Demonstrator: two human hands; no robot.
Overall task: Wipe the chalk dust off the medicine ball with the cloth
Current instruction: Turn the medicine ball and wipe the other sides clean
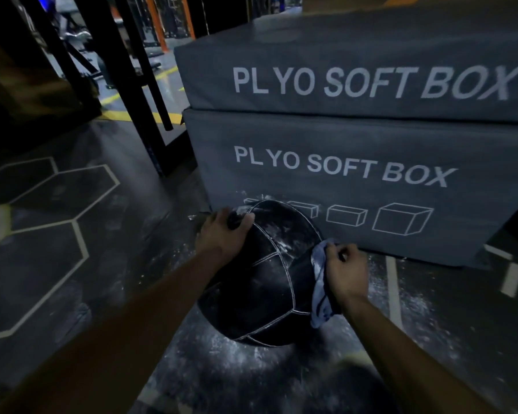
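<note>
A black medicine ball with white seams sits on the dark gym floor, right in front of a grey box. White chalk dust streaks its upper right panel. My left hand grips the ball's top left side, fingers curled over it. My right hand holds a light grey cloth bunched against the ball's right side. The cloth hangs down below my fingers.
Two stacked grey plyo soft boxes stand directly behind the ball. Chalk dust is scattered on the floor around it. Black rack posts rise at the back left. Hexagon lines mark the floor on the left.
</note>
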